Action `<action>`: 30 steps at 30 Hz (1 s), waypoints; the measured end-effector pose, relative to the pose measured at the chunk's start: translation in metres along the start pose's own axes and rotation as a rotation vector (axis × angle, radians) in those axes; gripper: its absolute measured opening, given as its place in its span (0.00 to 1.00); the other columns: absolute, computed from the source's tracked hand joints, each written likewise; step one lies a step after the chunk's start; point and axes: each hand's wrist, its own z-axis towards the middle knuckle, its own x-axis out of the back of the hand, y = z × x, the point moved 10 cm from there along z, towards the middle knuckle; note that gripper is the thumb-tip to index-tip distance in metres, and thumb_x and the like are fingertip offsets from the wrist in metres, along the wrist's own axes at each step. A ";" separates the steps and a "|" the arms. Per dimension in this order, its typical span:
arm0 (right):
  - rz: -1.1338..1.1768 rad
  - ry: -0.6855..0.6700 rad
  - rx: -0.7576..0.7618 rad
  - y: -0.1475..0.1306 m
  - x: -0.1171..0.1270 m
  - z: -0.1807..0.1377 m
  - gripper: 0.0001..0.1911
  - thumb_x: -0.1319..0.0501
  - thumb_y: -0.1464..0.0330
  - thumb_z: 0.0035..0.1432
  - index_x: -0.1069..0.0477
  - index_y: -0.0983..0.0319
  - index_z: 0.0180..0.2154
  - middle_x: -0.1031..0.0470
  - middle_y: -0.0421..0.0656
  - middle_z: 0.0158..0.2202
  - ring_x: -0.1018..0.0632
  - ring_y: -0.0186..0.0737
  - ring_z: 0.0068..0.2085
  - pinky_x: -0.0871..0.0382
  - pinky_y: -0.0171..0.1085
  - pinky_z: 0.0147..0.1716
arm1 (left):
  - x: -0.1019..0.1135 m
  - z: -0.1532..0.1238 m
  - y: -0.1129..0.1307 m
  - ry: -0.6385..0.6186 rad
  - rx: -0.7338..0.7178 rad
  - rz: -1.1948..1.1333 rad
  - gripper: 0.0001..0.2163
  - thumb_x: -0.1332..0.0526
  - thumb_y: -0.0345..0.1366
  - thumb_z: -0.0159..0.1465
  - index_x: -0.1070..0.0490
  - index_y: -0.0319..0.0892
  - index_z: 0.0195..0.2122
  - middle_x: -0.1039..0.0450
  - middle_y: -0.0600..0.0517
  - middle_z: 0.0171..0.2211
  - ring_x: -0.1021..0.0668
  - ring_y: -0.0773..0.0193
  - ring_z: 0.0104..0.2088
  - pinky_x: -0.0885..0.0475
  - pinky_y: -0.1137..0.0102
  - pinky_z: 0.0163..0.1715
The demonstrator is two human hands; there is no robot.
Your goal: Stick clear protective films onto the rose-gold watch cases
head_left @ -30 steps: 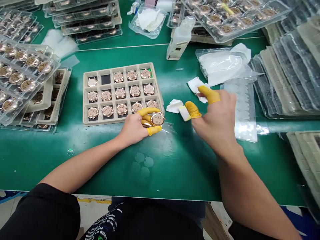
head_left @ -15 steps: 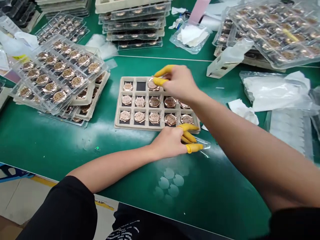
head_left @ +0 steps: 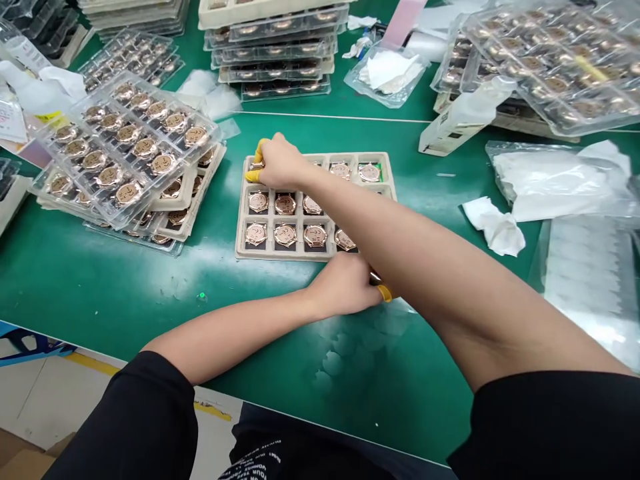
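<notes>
A beige tray (head_left: 241,227) with rose-gold watch cases (head_left: 285,233) in its cells lies on the green table. My right hand (head_left: 277,163), in yellow finger cots, reaches across to the tray's far-left corner, fingers curled down over a cell; what they pinch is hidden. My left hand (head_left: 347,285) rests on the table at the tray's near edge, partly under my right forearm. Its fingers are mostly hidden and lie on a clear film (head_left: 400,308).
Clear blister trays of watch cases (head_left: 125,143) are stacked at the left. More stacks (head_left: 273,50) stand at the back and back right (head_left: 550,60). White wipes (head_left: 493,223), plastic bags (head_left: 555,177) and a white box (head_left: 463,120) lie at the right.
My right hand moved from the wipes at the right to the tray with a watch case, then further left to the far-left corner. The left hand stayed by the tray's near edge.
</notes>
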 end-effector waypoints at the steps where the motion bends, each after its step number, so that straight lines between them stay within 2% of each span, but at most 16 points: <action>1: 0.020 0.005 0.000 -0.003 0.004 -0.001 0.20 0.29 0.73 0.57 0.25 0.66 0.51 0.26 0.56 0.54 0.23 0.54 0.49 0.29 0.51 0.52 | 0.000 0.000 0.000 0.006 -0.002 -0.002 0.05 0.32 0.27 0.58 0.22 0.40 0.36 0.14 0.45 0.39 0.15 0.48 0.47 0.19 0.59 0.51; 3: 0.112 0.053 0.021 -0.005 0.023 -0.013 0.16 0.30 0.70 0.60 0.25 0.63 0.50 0.23 0.52 0.48 0.22 0.52 0.48 0.30 0.49 0.51 | 0.003 -0.001 0.001 0.037 0.006 0.005 0.04 0.32 0.27 0.59 0.22 0.40 0.35 0.14 0.46 0.39 0.14 0.49 0.46 0.19 0.60 0.51; 5: 0.293 0.141 0.064 0.000 0.054 -0.044 0.13 0.33 0.64 0.65 0.25 0.61 0.49 0.23 0.46 0.41 0.23 0.47 0.44 0.30 0.46 0.48 | 0.002 -0.002 -0.001 0.029 0.038 0.006 0.04 0.32 0.28 0.59 0.22 0.40 0.36 0.14 0.47 0.39 0.14 0.51 0.44 0.18 0.61 0.48; 7: 0.517 0.217 0.070 0.020 0.082 -0.095 0.15 0.36 0.58 0.68 0.26 0.59 0.51 0.26 0.41 0.34 0.24 0.42 0.39 0.30 0.42 0.43 | 0.000 -0.002 -0.004 0.008 0.084 -0.033 0.04 0.32 0.32 0.62 0.22 0.39 0.37 0.14 0.47 0.39 0.13 0.55 0.41 0.18 0.65 0.43; 9: 0.697 0.257 0.001 0.055 0.097 -0.159 0.23 0.30 0.56 0.63 0.28 0.57 0.55 0.30 0.37 0.29 0.26 0.38 0.33 0.30 0.40 0.37 | 0.001 -0.001 -0.004 0.022 0.083 -0.075 0.08 0.31 0.38 0.63 0.21 0.40 0.40 0.14 0.48 0.37 0.13 0.58 0.39 0.19 0.66 0.43; 10: 0.765 0.258 -0.071 0.077 0.097 -0.192 0.27 0.26 0.55 0.58 0.28 0.56 0.55 0.32 0.35 0.27 0.28 0.37 0.30 0.32 0.39 0.34 | 0.002 0.000 -0.005 0.039 0.084 -0.099 0.11 0.28 0.41 0.62 0.21 0.40 0.40 0.14 0.48 0.37 0.13 0.58 0.38 0.19 0.66 0.42; 12: 0.877 0.219 -0.279 0.123 0.083 -0.247 0.33 0.21 0.55 0.47 0.26 0.57 0.52 0.33 0.33 0.26 0.31 0.33 0.27 0.36 0.37 0.28 | 0.003 0.001 -0.007 0.065 0.086 -0.159 0.21 0.23 0.44 0.56 0.21 0.41 0.48 0.14 0.49 0.38 0.13 0.58 0.38 0.19 0.67 0.42; 14: 0.985 0.122 -0.440 0.153 0.057 -0.282 0.36 0.18 0.54 0.41 0.26 0.58 0.49 0.31 0.34 0.26 0.31 0.32 0.25 0.37 0.36 0.26 | 0.001 0.001 -0.009 0.057 0.077 -0.200 0.31 0.21 0.43 0.52 0.23 0.43 0.57 0.14 0.51 0.39 0.13 0.59 0.38 0.19 0.67 0.42; 17: 1.126 0.055 -0.499 0.165 0.033 -0.294 0.39 0.17 0.55 0.38 0.27 0.59 0.51 0.27 0.36 0.28 0.27 0.35 0.28 0.33 0.36 0.28 | -0.002 0.001 -0.011 0.024 0.067 -0.216 0.30 0.21 0.41 0.53 0.22 0.44 0.57 0.14 0.52 0.37 0.14 0.59 0.37 0.19 0.67 0.42; 20: 1.194 0.080 -0.493 0.161 0.030 -0.288 0.39 0.16 0.56 0.38 0.27 0.59 0.51 0.25 0.36 0.29 0.27 0.32 0.27 0.35 0.34 0.27 | -0.001 -0.001 -0.011 0.010 0.070 -0.261 0.30 0.22 0.40 0.52 0.22 0.43 0.58 0.14 0.51 0.38 0.14 0.58 0.37 0.18 0.66 0.42; 22: 1.252 0.023 -0.483 0.154 0.028 -0.287 0.39 0.16 0.57 0.38 0.27 0.59 0.51 0.25 0.35 0.28 0.28 0.32 0.26 0.37 0.34 0.25 | -0.003 -0.002 -0.009 -0.024 0.054 -0.255 0.30 0.22 0.39 0.52 0.21 0.44 0.57 0.14 0.51 0.38 0.13 0.58 0.37 0.18 0.65 0.42; 27: 1.407 0.010 -0.390 0.146 0.030 -0.287 0.38 0.15 0.60 0.37 0.29 0.57 0.48 0.20 0.36 0.32 0.22 0.34 0.30 0.30 0.35 0.29 | -0.005 -0.002 -0.003 -0.054 0.023 -0.247 0.26 0.24 0.37 0.53 0.20 0.43 0.54 0.14 0.51 0.38 0.14 0.60 0.37 0.18 0.67 0.42; 30: 1.396 -0.065 -0.344 0.140 0.024 -0.286 0.34 0.18 0.58 0.43 0.29 0.56 0.48 0.19 0.38 0.34 0.20 0.37 0.32 0.28 0.35 0.30 | -0.002 -0.003 -0.001 -0.015 0.005 -0.181 0.25 0.24 0.37 0.53 0.20 0.43 0.53 0.16 0.53 0.36 0.15 0.63 0.34 0.19 0.69 0.39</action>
